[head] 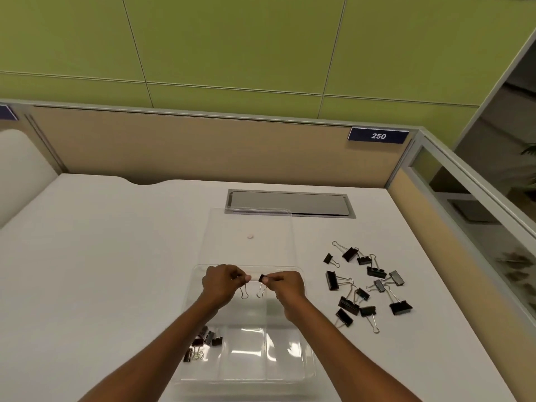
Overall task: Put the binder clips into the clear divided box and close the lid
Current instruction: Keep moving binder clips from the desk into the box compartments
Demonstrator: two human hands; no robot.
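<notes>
The white bench (101,256) carried everything, and the clear divided box (307,369) lay directly beneath the grip, with its lid (275,227) thrown back flat on the far side of it. A loose pile of binder clips (346,305) sat well out to the right of the grip, and a few stored clips (207,338) lay in the compartment below it to the near left. The left hand (222,282) and the right hand (287,285) formed the grip together, fingers curled tight, pinching one held clip (262,277) between them while its wire loops dangled over the far compartments. The step looked like a drop-off, and it would have gone best lowered close into a compartment before letting go, with the loops folded flat so the lid could shut cleanly later
</notes>
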